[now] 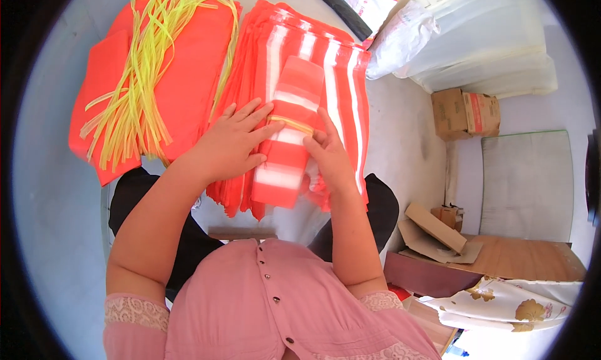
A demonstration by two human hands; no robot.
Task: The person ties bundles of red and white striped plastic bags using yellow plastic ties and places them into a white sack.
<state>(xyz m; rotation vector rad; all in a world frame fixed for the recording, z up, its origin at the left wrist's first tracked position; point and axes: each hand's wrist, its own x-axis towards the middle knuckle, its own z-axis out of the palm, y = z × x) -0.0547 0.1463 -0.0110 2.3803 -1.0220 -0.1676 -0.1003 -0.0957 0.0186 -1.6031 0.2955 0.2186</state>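
A folded strip of red-and-white striped plastic bags lies across a larger stack of the same bags. Around its middle runs a thin yellow tie. My left hand rests spread over the bundle's left edge, fingertips beside the tie. At the right edge, my right hand closes its thumb and bent fingers at the tie's end, with the index finger stretched upward. Its exact grip is partly hidden by the fingers.
Left of the striped stack, a pile of plain red plastic sheets bears a bunch of loose yellow strips. A black bar and white plastic bags lie beyond. Cardboard boxes and a wooden table stand at right.
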